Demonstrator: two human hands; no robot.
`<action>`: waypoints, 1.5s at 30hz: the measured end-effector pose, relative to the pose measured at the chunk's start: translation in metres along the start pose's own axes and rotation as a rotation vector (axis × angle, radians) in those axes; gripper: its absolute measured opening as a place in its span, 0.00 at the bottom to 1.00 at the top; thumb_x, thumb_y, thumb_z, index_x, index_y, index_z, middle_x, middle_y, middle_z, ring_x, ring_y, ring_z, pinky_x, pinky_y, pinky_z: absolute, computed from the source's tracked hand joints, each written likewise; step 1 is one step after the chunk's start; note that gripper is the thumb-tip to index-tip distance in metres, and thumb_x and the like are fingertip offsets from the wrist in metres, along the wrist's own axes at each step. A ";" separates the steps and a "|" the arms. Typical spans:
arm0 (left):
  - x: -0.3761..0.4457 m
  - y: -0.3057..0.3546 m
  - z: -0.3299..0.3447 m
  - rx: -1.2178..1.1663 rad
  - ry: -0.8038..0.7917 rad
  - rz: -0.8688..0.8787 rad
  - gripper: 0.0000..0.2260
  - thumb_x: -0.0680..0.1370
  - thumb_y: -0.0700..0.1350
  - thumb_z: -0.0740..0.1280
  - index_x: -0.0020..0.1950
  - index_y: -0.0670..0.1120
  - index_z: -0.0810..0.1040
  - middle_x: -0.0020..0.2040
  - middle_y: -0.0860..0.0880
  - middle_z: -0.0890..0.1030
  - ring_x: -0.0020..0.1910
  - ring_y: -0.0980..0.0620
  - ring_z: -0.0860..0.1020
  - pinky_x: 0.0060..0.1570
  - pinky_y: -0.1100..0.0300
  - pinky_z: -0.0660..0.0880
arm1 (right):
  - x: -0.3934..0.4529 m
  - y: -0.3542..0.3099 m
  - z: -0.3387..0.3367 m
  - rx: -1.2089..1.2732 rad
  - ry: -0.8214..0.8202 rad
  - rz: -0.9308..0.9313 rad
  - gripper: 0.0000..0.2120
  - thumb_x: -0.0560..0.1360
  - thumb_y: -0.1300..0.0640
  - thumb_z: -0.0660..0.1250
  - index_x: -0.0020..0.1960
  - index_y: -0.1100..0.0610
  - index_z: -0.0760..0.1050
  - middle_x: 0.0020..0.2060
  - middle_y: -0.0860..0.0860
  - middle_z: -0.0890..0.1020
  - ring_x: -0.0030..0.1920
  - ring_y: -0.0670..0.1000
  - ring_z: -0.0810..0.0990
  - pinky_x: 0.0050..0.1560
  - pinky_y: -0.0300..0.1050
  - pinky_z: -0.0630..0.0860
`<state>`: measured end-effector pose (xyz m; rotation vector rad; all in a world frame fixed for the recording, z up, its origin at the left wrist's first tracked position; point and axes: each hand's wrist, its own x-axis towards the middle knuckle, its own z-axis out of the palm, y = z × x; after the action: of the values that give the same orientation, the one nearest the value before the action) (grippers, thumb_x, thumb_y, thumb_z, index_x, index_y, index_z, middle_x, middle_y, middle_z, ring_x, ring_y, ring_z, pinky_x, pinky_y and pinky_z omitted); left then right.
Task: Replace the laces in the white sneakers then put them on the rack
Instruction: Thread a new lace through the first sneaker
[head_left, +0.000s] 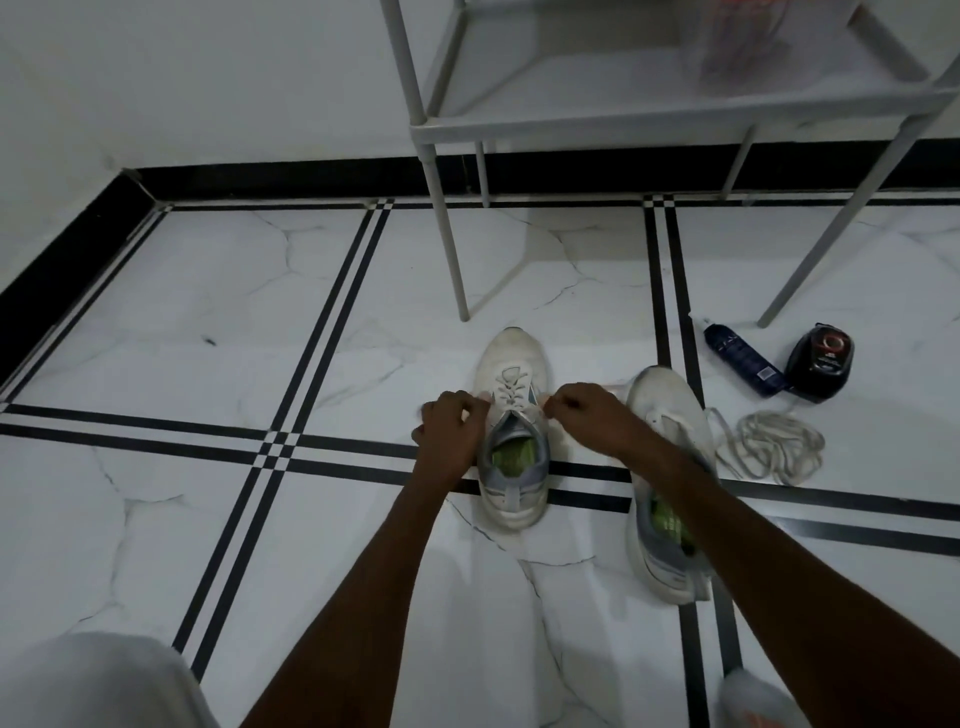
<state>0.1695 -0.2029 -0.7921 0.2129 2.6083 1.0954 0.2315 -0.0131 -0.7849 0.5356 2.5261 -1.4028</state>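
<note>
We count two white sneakers with grey collars on the marble floor (156, 322): one centred (511, 431), one right (667, 483), partly behind the forearm. Left hand (449, 431) and right hand (584, 408) each pinch a lace end, apart. One loose lace pile (774, 447), one blue bottle (743, 358), one black pod (820, 359). White metal rack (571, 124) is cropped at top.

two sneakers (511, 415) (667, 483), two hands (451, 423) (584, 410), one loose lace pile (769, 447), one bottle (743, 358) (dark blue), one rack (623, 114).
</note>
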 end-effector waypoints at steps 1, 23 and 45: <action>0.001 0.007 -0.005 -0.209 -0.025 -0.032 0.16 0.84 0.53 0.61 0.44 0.45 0.78 0.47 0.49 0.81 0.52 0.47 0.78 0.56 0.53 0.74 | 0.000 -0.006 -0.004 0.181 -0.004 0.040 0.17 0.81 0.44 0.62 0.47 0.55 0.81 0.49 0.52 0.84 0.53 0.51 0.81 0.51 0.46 0.76; 0.016 0.032 -0.009 -0.430 -0.147 0.180 0.14 0.85 0.40 0.59 0.68 0.50 0.77 0.50 0.46 0.85 0.46 0.56 0.83 0.51 0.64 0.79 | 0.023 -0.034 0.007 0.716 0.134 0.167 0.17 0.71 0.60 0.76 0.57 0.57 0.75 0.44 0.56 0.86 0.39 0.51 0.83 0.43 0.49 0.79; 0.020 0.022 0.001 -0.342 -0.090 0.236 0.21 0.81 0.37 0.65 0.71 0.47 0.63 0.44 0.50 0.85 0.46 0.50 0.83 0.51 0.56 0.79 | 0.026 -0.029 0.014 0.612 0.003 0.015 0.07 0.78 0.60 0.70 0.54 0.59 0.84 0.42 0.56 0.85 0.40 0.49 0.81 0.40 0.39 0.78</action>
<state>0.1514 -0.1824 -0.7814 0.4876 2.3127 1.5504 0.1962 -0.0340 -0.7786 0.6437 2.0512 -2.1679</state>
